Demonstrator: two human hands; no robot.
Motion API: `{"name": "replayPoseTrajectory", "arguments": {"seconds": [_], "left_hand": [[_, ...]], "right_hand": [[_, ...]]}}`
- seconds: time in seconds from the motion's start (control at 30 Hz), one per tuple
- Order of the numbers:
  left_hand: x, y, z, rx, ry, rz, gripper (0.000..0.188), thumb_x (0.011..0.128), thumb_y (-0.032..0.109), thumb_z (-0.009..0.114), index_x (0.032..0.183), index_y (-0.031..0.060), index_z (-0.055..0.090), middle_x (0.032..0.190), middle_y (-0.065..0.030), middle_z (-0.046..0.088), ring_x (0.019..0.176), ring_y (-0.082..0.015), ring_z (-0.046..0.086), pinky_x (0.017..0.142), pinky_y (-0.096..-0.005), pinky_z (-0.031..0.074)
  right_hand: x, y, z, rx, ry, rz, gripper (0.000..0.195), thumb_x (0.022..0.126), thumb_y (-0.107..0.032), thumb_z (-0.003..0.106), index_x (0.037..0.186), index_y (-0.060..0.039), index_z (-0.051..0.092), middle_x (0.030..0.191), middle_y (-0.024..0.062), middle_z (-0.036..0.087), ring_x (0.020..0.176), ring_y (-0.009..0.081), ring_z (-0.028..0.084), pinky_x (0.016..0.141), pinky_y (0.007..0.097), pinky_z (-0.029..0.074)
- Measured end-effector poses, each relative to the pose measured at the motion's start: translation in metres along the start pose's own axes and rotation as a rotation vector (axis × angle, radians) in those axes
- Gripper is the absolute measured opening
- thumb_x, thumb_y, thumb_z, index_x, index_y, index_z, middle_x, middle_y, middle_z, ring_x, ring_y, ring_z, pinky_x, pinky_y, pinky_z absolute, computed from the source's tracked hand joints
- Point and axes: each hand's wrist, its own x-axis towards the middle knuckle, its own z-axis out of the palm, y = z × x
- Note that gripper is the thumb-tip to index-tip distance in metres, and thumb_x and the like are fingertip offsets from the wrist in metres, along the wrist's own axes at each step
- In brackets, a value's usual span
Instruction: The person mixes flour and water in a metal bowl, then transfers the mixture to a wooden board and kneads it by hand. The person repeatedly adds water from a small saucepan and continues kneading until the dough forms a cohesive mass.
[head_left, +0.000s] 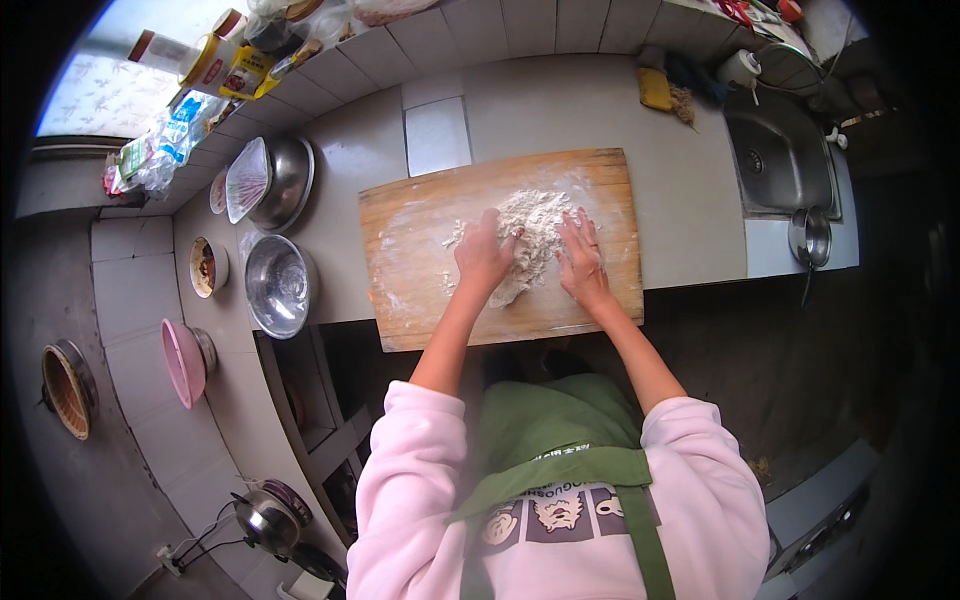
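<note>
A loose heap of crumbly, floury dough (534, 217) lies on a wooden board (420, 300) in front of me. My left hand (484, 253) presses against the heap's left side, its thumb reaching into the crumbs. On the right edge of the heap rests my right hand (583, 259), fingers spread and dusted with flour. Neither hand grips anything solid that I can see. Flour smears and small crumbs are scattered over the board's left half. The near edge of the board juts past the counter's front edge.
Left of the board stand a floury metal bowl (279, 285), a larger steel bowl (289, 184) and a small bowl (208, 267). A pink basin (184, 364) is farther left. To the right are a sink (784, 161), a metal ladle (810, 236) and a yellow sponge (655, 88).
</note>
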Motion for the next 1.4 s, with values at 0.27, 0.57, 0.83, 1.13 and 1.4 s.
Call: {"name": "replayPoseTrajectory", "arguments": {"seconds": [0.27, 0.57, 0.83, 1.13, 1.4], "left_hand": [[0.023, -0.009, 0.033, -0.027, 0.126, 0.171, 0.039, 0.079, 0.022, 0.065, 0.109, 0.0017, 0.050, 0.106, -0.0263, 0.054, 0.102, -0.0433, 0.049, 0.083, -0.0495, 0.043], [0.012, -0.026, 0.013, 0.165, 0.027, -0.042, 0.032, 0.082, 0.014, 0.057, 0.112, 0.0033, 0.055, 0.107, -0.0247, 0.057, 0.104, -0.0399, 0.052, 0.086, -0.0530, 0.040], [-0.010, 0.021, 0.040, 0.153, -0.050, 0.492, 0.045, 0.077, 0.023, 0.063, 0.121, 0.0157, 0.057, 0.130, -0.0185, 0.050, 0.124, -0.0342, 0.045, 0.109, -0.0579, 0.017], [-0.015, -0.009, 0.037, 0.236, 0.200, 0.256, 0.044, 0.080, 0.010, 0.057, 0.124, 0.0094, 0.055, 0.128, -0.0205, 0.052, 0.123, -0.0358, 0.045, 0.107, -0.0532, 0.026], [-0.044, -0.007, 0.084, 0.088, 0.084, 0.303, 0.040, 0.078, 0.005, 0.055, 0.117, 0.0042, 0.059, 0.127, -0.0266, 0.050, 0.119, -0.0441, 0.044, 0.103, -0.0515, 0.031]], "right_hand": [[0.001, 0.019, -0.013, -0.070, 0.112, 0.018, 0.044, 0.077, 0.003, 0.057, 0.120, 0.0034, 0.051, 0.131, 0.0245, 0.045, 0.130, 0.0415, 0.034, 0.109, 0.0520, 0.025], [-0.004, -0.001, -0.010, 0.183, -0.022, 0.210, 0.036, 0.077, 0.007, 0.052, 0.113, 0.0023, 0.057, 0.117, 0.0258, 0.056, 0.123, 0.0422, 0.043, 0.104, 0.0472, 0.034], [0.004, -0.009, -0.033, 0.146, -0.055, 0.125, 0.033, 0.078, 0.009, 0.054, 0.111, 0.0021, 0.059, 0.115, 0.0214, 0.059, 0.117, 0.0381, 0.051, 0.098, 0.0407, 0.041], [-0.052, 0.060, -0.161, -0.113, 0.134, 0.359, 0.029, 0.086, 0.003, 0.050, 0.113, -0.0007, 0.060, 0.105, 0.0203, 0.062, 0.096, 0.0288, 0.062, 0.081, 0.0359, 0.050], [-0.141, 0.160, -0.344, -0.614, 0.636, 0.570, 0.025, 0.095, -0.014, 0.045, 0.109, -0.0002, 0.061, 0.105, 0.0155, 0.062, 0.101, 0.0295, 0.057, 0.089, 0.0379, 0.044]]}}
